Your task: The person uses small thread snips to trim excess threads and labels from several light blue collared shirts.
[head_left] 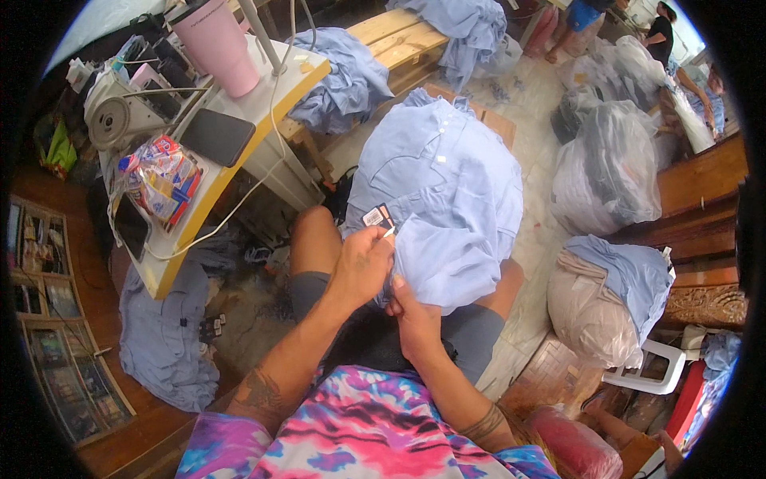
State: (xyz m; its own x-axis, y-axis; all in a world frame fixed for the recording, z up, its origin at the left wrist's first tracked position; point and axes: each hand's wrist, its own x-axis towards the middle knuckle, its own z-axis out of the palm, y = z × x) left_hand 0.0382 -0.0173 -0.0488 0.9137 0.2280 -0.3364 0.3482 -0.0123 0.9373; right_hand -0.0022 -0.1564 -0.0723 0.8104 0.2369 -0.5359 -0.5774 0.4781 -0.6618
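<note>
A pile of light blue button-placket shirts (435, 184) lies in front of me, its near end over my lap. My left hand (365, 259) is closed at the near left side of the top shirt. Its fingertips pinch some small hang tags (377, 217), dark with a white barcode label and orange edges. A small white tip sticks out beside those fingers; its kind I cannot make out. Just to the right and nearer me, my right hand (415, 315) grips the near edge of the shirt, thumb up. Folds of cloth partly hide its fingers.
At left, a yellow-edged table (315, 73) carries a pink tumbler (215, 48), a phone (218, 134), snack packets (162, 180) and a machine; a white cable droops off it. More shirts (163, 343) lie below. Stuffed plastic bags (610, 168) stand right; people are farther back.
</note>
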